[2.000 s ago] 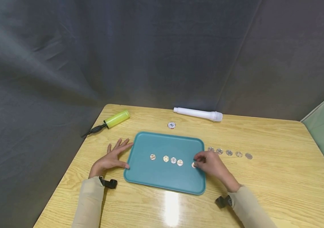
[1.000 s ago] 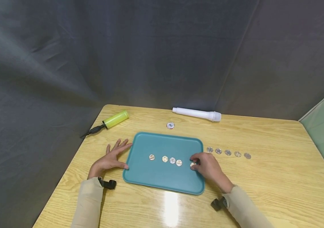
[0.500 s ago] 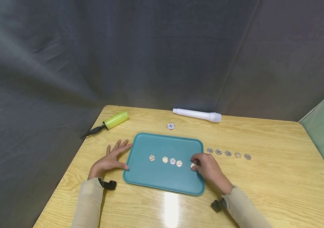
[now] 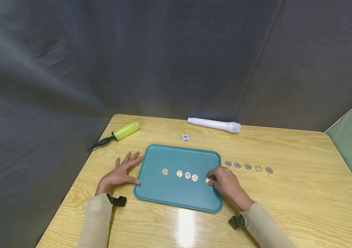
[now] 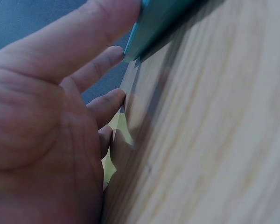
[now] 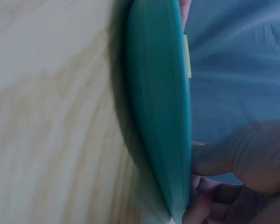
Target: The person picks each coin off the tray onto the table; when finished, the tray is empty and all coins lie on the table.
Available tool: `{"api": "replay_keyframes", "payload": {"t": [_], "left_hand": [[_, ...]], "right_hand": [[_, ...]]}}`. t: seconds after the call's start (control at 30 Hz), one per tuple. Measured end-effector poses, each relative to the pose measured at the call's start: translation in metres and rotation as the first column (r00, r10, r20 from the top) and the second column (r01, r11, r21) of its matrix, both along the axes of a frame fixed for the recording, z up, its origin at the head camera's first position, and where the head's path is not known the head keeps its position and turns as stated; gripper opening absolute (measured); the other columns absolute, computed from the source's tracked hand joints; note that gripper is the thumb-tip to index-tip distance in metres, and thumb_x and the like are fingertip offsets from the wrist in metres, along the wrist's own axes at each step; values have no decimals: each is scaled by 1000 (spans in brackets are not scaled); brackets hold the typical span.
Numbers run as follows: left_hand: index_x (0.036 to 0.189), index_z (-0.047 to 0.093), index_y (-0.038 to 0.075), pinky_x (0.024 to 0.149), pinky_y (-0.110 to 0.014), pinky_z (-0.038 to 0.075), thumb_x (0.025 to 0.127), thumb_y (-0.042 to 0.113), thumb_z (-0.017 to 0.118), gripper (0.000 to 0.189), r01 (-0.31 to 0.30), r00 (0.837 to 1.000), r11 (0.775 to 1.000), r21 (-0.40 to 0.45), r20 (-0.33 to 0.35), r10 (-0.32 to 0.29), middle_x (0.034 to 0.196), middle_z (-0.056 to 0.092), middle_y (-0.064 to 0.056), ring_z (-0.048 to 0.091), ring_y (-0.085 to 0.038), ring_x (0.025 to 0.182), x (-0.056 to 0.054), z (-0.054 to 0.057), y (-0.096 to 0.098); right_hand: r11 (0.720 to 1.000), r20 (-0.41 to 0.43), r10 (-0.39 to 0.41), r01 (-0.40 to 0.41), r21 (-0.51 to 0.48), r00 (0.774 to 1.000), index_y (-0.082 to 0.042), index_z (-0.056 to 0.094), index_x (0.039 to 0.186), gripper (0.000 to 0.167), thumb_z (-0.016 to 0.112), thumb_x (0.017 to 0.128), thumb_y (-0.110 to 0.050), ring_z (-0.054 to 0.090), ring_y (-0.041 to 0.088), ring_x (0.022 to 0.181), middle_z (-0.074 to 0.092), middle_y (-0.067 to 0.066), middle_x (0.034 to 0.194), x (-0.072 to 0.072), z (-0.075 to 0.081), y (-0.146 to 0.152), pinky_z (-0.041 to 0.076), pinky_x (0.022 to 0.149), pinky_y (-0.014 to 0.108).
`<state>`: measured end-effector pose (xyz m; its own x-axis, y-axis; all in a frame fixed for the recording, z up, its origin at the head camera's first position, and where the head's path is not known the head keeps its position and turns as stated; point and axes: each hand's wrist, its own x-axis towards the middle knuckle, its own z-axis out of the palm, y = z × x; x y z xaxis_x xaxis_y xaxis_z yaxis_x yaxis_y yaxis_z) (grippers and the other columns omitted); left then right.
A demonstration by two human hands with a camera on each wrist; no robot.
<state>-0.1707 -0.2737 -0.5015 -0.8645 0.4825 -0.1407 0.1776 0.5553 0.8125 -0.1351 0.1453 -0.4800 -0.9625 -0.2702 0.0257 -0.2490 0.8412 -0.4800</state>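
Our right hand (image 4: 225, 182) pinches 1 coin (image 4: 208, 180) inside the tray (image 4: 179, 158), right end; left hand (image 4: 118, 176) touches its side, fingers spread; coin's light, stiff, slippery, we'd judge; best taken edgewise.

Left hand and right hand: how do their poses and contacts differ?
The left hand is spread, while the right hand has its fingers curled. The left hand touches the left rim of the tray; the right hand pinches a shiny disc at the tray's right side. Both emerge from beige sleeves.
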Motion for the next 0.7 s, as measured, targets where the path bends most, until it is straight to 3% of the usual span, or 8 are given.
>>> {"api": "replay_keyframes", "payload": {"t": [0.27, 0.5, 0.7], "left_hand": [[158, 34, 15, 111, -69, -29, 76, 27, 87, 98, 3, 1000, 1000, 2, 3, -3, 170, 6, -17, -19, -43, 155, 0, -1, 0], [158, 34, 15, 112, -69, -28, 76, 28, 87, 99, 0, 1000, 1000, -6, 2, 0, 170, 7, -17, -18, -43, 155, 0, 0, -1], [158, 34, 16, 112, -69, -28, 76, 28, 87, 98, 1, 1000, 1000, -8, 4, -1, 170, 7, -16, -18, -43, 155, -1, -1, -1]], "right_hand": [[999, 5, 32, -32, 5, 999, -7, 80, 91, 12, 82, 79, -7, 59, 11, 74, 69, 4, 84, 1, 3, 2, 54, 64, 30], [997, 21, 62, -61, -45, 998, -4, 79, 96, 18, 83, 79, -10, 61, 10, 74, 71, 7, 88, -1, 4, 5, 53, 62, 25], [999, -3, 39, -39, -35, 999, -7, 80, 92, 18, 85, 75, -10, 61, 10, 73, 72, 6, 88, -2, 2, 3, 52, 61, 26]]}}
